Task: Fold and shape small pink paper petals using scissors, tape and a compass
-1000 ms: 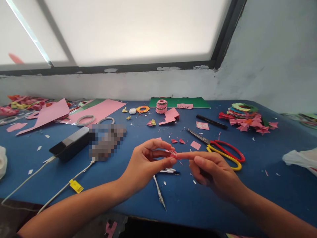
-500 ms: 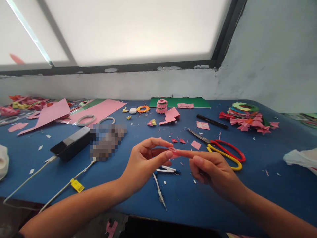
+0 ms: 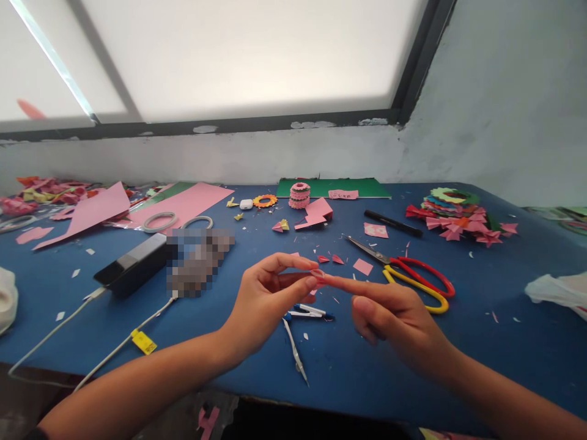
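My left hand (image 3: 268, 296) pinches a small pink paper piece (image 3: 318, 274) between thumb and forefinger, a little above the blue table (image 3: 481, 342). My right hand (image 3: 397, 318) points its stretched forefinger at that piece, and the fingertip touches it. The right thumb sits just below, apart from the piece, and the other fingers are curled. Directly under the hands lie a metal compass (image 3: 294, 347) and a blue-and-white pen (image 3: 308, 313).
Red-and-yellow scissors (image 3: 410, 276) and a black marker (image 3: 392, 224) lie right of the hands. Folded paper flowers (image 3: 458, 217) are piled at the far right, and a white bag (image 3: 557, 290) lies at the right edge. Pink sheets (image 3: 183, 205), tape rolls (image 3: 158, 222) and a black power bank (image 3: 131, 267) with cables are at the left.
Both hands have risen slightly with the pink piece. My right thumb has dropped away from the forefinger, so only the fingertip stays on the piece.
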### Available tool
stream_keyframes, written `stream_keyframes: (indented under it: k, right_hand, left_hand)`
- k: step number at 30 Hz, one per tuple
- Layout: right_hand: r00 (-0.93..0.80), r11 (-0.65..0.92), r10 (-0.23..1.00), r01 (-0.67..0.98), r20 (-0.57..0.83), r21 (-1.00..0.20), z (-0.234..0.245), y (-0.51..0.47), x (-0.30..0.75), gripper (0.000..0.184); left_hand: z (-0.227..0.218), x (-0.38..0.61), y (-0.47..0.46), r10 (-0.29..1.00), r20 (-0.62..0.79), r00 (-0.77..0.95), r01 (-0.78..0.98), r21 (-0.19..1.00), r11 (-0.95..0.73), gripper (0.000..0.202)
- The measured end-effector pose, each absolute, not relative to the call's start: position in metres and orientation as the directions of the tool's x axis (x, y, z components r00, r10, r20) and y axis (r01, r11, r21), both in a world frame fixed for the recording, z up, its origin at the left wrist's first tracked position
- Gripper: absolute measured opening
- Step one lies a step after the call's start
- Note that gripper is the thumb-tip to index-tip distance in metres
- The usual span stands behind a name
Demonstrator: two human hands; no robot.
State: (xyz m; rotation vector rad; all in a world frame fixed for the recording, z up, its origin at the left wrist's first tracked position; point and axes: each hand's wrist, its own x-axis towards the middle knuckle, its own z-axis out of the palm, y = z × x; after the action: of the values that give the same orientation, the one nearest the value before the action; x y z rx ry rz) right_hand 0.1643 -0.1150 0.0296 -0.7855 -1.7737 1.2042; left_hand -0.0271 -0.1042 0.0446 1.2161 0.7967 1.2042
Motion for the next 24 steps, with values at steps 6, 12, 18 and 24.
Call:
stream_keyframes:
  k: [6, 12, 18, 24]
  right_hand:
    - [-0.451, 0.396, 0.843, 0.152, 0.293, -0.906, 0.0304, -0.1152, 0.1637, 0.037]
    - [-0.432, 0.459, 0.835, 0.207, 0.34, -0.864, 0.032, -0.1174, 0.1642, 0.037]
    - [-0.412, 0.591, 0.789, 0.311, 0.455, -0.744, 0.0348, -0.1177, 0.1613, 0.036]
    - [-0.403, 0.745, 0.656, 0.483, 0.638, -0.46, 0.0301, -0.1157, 0.1611, 0.037]
  left_hand:
    - [0.0451, -0.0273, -0.1055, 0.964, 0.138, 0.229, -0.257, 0.963, -0.077, 0.012]
    - [0.0455, -0.0265, -0.1054, 0.962, 0.174, 0.21, -0.252, 0.96, -0.119, 0.011]
    - [0.0436, -0.0261, -0.1057, 0.946, 0.242, 0.218, -0.222, 0.956, -0.193, 0.012]
    - [0.043, -0.0254, -0.1028, 0.956, 0.201, 0.216, -0.23, 0.961, -0.15, 0.011]
